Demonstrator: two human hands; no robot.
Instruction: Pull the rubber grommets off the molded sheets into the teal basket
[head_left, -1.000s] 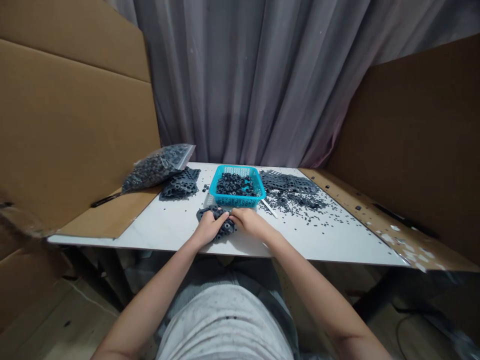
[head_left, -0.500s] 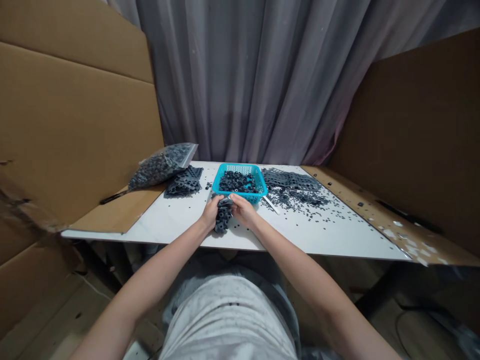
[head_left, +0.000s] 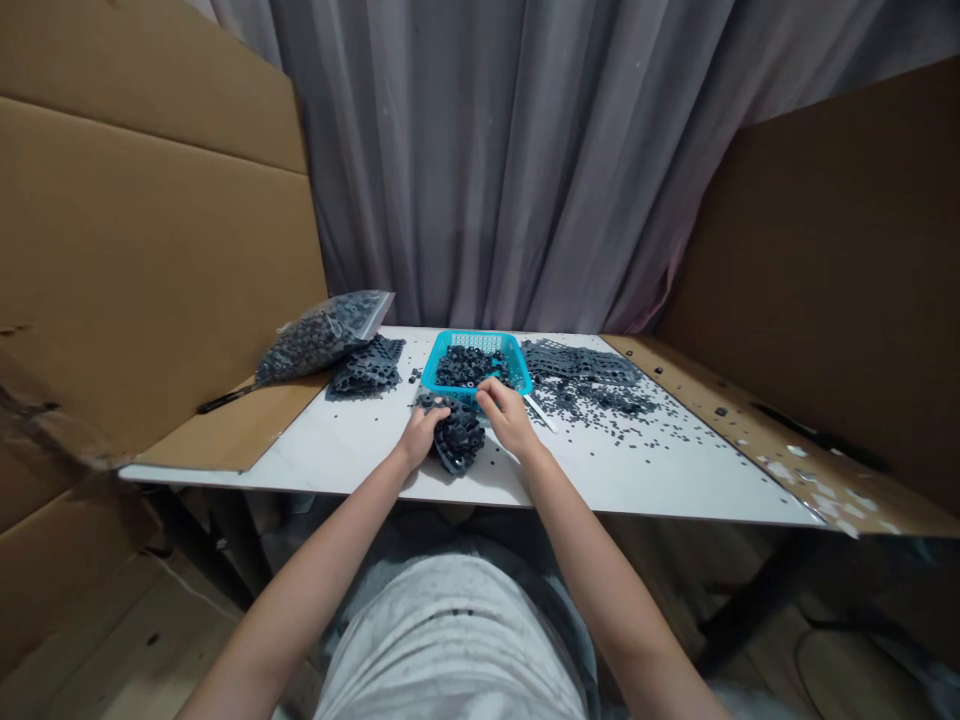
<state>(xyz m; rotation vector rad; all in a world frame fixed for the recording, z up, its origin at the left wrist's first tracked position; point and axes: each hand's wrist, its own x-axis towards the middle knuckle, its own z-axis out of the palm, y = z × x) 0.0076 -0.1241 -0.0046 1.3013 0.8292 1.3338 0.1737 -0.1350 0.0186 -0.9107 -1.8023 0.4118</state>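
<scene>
My left hand [head_left: 420,432] is closed on a dark rubber sheet studded with small rings [head_left: 459,438], held just above the white table [head_left: 360,455]. My right hand [head_left: 505,412] sits to the right of the sheet, by the near rim of a turquoise basket [head_left: 520,372], with its fingers curled; what they pinch is hidden. The basket holds several loose black rings [head_left: 466,366].
A clear bag of black parts [head_left: 319,335] and a pile of dark sheets [head_left: 366,368] lie at the back left. Punched-out sheets [head_left: 576,362] and scattered scraps [head_left: 622,408] cover the right side. A white strip [head_left: 540,412] lies nearby. Cardboard walls [head_left: 142,230] flank the table.
The sheet was bunched upright between both hands; now it bulges out under my left hand. My right hand has come off it and moved right, toward the basket's rim.
</scene>
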